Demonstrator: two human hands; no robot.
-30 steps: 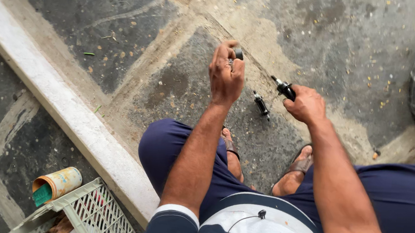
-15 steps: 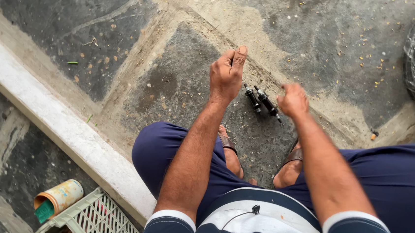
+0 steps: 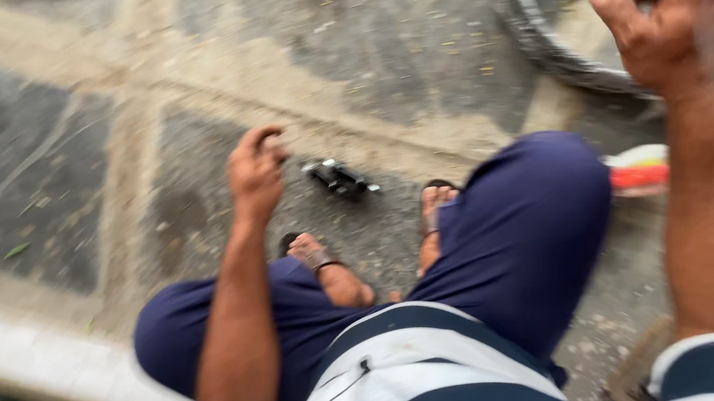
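Fingers of the left hand curl inward toward the palm at centre left of the frame; motion blur makes it impossible to tell whether they pinch anything small. Over at the upper right corner, the right hand is raised and partly cut off by the top edge, its fingers bent, and I cannot tell if it grips something.

Much of the view is smeared by camera movement. A small black metal part lies on the stone floor, just to the right of the left fingers and apart from them, between that hand and the sandalled foot; its exact shape is hard to make out. A tyre curves across the top, largely hidden behind the right hand. A red and white object peeks out from behind the blue-clad knee, mostly covered.

Compared with half a second ago, the right hand has left the black part and risen toward the tyre, the camera has swung rightward, and the crate and can at the lower left have dropped out of view.
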